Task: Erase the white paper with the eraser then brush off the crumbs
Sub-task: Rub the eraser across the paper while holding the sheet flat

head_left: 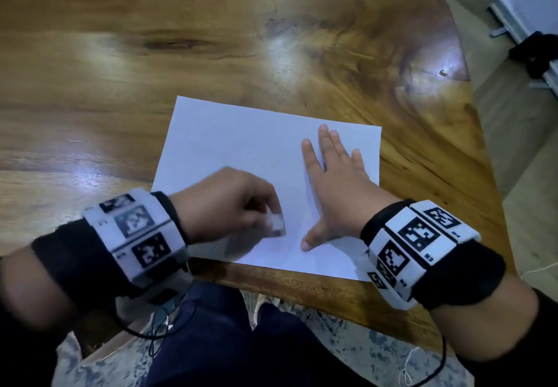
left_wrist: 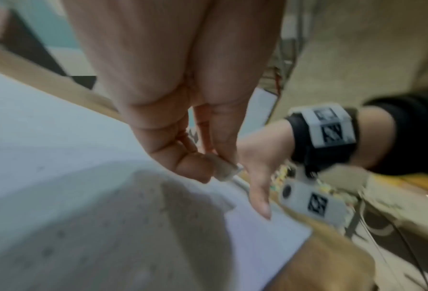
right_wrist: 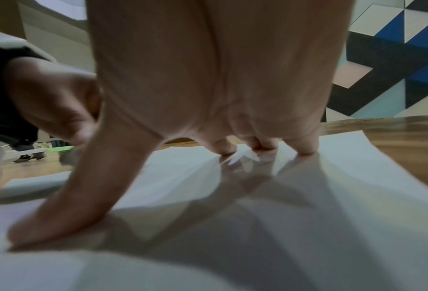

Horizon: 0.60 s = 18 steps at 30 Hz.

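Glossy wooden table [head_left: 211, 39]; patterned rug [head_left: 347, 341]; geometric tiled wall [right_wrist: 395, 59].

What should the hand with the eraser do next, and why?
Probably rub the eraser back and forth on the white paper. The left hand pinches it just above the sheet's near part, and the right hand lies flat on the paper, pinning it against the wooden table, so it shouldn't slide.

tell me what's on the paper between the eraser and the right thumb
Nothing: in the head view only bare white paper lies between the eraser in the left hand and the right hand thumb.
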Each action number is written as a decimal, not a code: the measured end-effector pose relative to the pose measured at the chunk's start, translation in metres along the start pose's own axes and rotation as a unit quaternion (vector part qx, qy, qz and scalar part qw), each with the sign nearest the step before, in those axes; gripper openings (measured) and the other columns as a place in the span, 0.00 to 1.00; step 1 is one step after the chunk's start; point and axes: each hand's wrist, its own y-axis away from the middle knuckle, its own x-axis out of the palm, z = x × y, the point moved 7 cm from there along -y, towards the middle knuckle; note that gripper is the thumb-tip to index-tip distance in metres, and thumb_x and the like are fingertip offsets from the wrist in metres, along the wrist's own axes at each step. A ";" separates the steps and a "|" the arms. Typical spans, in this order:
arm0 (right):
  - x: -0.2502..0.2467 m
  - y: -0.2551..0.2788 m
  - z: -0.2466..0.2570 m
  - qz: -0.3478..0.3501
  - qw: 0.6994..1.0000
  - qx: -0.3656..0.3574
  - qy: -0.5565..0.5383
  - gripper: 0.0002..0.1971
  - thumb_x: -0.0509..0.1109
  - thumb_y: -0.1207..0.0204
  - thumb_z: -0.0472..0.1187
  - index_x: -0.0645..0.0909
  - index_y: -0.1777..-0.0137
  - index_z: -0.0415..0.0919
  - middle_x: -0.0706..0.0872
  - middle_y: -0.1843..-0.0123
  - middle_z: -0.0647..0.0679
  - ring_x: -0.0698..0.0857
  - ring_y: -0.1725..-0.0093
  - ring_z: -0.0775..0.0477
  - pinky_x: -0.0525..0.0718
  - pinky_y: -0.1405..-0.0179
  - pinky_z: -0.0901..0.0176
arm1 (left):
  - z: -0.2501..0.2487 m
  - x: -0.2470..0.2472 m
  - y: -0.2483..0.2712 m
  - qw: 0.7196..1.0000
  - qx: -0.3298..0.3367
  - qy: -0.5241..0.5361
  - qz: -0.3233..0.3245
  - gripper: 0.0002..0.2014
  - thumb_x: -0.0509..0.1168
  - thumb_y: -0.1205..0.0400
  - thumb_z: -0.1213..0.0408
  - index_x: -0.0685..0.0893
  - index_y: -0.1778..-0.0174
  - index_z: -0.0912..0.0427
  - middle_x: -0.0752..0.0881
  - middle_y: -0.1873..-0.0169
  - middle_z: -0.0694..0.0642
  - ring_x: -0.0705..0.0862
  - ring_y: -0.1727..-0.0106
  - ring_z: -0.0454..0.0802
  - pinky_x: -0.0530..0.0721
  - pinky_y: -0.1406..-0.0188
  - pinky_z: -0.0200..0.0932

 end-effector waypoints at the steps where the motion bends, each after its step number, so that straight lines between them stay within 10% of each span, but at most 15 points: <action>1: 0.001 0.000 0.000 0.003 1.000 0.000 0.003 0.77 0.82 0.47 0.65 0.20 0.22 0.38 0.16 0.24 0.36 0.20 0.23 0.38 0.37 0.20 0.34 | 0.004 -0.004 0.000 0.999 -0.016 0.045 -0.005 0.10 0.70 0.28 0.62 0.85 0.51 0.51 0.88 0.67 0.50 0.84 0.66 0.43 0.80 0.58 0.39; 5: 0.001 -0.001 0.000 0.005 1.000 0.000 0.000 0.78 0.82 0.48 0.65 0.19 0.23 0.38 0.15 0.25 0.36 0.19 0.24 0.38 0.35 0.21 0.34 | 0.011 -0.007 -0.001 0.994 -0.030 0.103 0.015 0.11 0.69 0.26 0.64 0.84 0.48 0.51 0.88 0.69 0.54 0.83 0.72 0.43 0.80 0.60 0.40; 13: 0.001 -0.001 0.000 -0.002 1.000 0.000 0.002 0.77 0.81 0.48 0.65 0.21 0.22 0.39 0.16 0.24 0.36 0.21 0.23 0.37 0.35 0.21 0.35 | -0.015 -0.016 -0.026 0.985 0.012 -0.135 -0.106 0.13 0.67 0.25 0.59 0.81 0.44 0.52 0.79 0.64 0.49 0.75 0.62 0.48 0.68 0.61 0.40; 18: 0.001 -0.001 0.000 -0.007 1.000 -0.001 -0.001 0.77 0.81 0.48 0.66 0.21 0.21 0.39 0.17 0.23 0.36 0.21 0.22 0.38 0.34 0.21 0.36 | -0.026 -0.005 -0.033 0.977 0.061 -0.177 -0.098 0.05 0.64 0.25 0.67 0.84 0.58 0.63 0.83 0.60 0.63 0.81 0.57 0.62 0.78 0.56 0.51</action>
